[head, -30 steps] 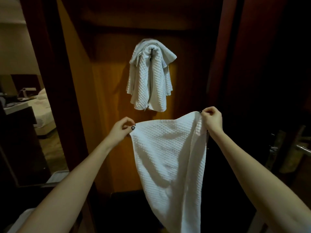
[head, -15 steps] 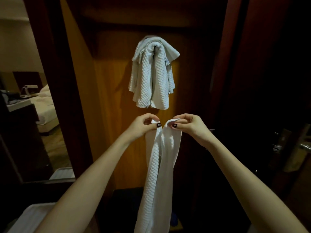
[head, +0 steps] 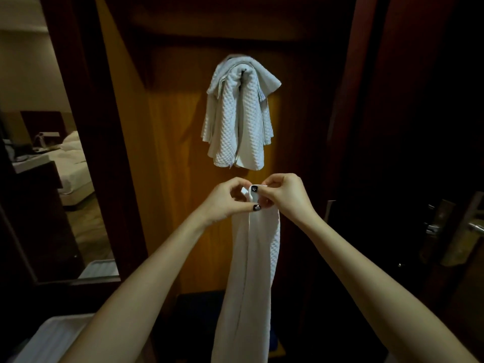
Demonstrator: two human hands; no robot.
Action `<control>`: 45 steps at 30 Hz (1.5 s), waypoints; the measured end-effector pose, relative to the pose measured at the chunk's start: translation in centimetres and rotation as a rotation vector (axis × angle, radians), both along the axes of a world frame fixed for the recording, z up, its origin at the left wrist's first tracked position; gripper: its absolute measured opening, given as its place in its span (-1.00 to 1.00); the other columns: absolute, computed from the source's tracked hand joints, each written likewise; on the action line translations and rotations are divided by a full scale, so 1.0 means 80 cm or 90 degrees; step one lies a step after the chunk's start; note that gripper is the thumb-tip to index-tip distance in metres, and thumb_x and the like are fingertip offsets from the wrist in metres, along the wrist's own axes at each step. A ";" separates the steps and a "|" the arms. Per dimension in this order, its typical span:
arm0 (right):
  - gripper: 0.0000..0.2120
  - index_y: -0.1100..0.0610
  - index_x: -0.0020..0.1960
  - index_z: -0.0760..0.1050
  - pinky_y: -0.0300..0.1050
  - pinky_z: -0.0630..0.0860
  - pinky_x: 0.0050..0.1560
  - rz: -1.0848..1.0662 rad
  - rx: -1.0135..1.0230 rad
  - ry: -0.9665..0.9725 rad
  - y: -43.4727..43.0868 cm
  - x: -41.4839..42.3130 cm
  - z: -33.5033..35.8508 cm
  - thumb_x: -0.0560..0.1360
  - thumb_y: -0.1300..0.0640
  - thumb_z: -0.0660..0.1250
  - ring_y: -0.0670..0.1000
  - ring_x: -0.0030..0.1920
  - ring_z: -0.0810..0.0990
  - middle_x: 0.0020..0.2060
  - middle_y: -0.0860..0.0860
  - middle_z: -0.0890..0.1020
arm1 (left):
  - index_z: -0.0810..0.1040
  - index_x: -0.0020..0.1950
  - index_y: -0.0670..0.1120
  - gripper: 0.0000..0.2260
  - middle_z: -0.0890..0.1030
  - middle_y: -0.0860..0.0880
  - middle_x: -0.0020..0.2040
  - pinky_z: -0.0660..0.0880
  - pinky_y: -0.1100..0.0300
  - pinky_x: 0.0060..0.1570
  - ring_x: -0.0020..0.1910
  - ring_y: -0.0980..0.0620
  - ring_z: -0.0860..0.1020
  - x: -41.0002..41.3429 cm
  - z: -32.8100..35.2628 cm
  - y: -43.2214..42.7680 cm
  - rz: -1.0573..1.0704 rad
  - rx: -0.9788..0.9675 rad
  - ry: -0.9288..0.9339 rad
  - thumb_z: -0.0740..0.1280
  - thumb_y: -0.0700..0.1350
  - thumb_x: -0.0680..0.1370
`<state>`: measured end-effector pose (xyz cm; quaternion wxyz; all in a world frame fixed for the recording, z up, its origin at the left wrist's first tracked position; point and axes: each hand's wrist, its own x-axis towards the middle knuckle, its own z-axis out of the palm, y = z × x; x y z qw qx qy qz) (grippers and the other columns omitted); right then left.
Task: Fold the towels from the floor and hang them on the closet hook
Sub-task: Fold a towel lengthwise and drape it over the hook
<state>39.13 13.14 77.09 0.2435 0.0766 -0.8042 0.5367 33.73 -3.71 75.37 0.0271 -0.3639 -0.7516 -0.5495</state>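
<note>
White towel (head: 251,258) hangs doubled; left hand (head: 222,203), right hand (head: 288,197) each grip pinching top corners

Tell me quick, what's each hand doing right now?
Left hand: pinching the top of the white towel.
Right hand: pinching the same towel top.

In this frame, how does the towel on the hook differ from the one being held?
The hung towel drapes over the closet hook, untouched; the held towel is pinched at its top by the left hand and right hand. The hung towel is bunched in short layers; the held towel hangs as one long narrow strip. Both are white and waffle-textured.
</note>
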 end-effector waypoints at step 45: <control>-0.78 0.10 -0.18 0.49 -0.40 0.35 0.12 0.082 0.305 -0.096 0.088 0.032 -0.037 0.45 0.01 0.47 -0.09 0.13 0.47 0.07 -0.03 0.51 | 0.52 -0.23 0.02 -0.79 0.56 0.07 -0.24 0.42 0.35 -0.20 -0.24 0.19 0.50 -0.053 0.017 0.007 0.150 0.049 0.183 0.44 -0.27 0.47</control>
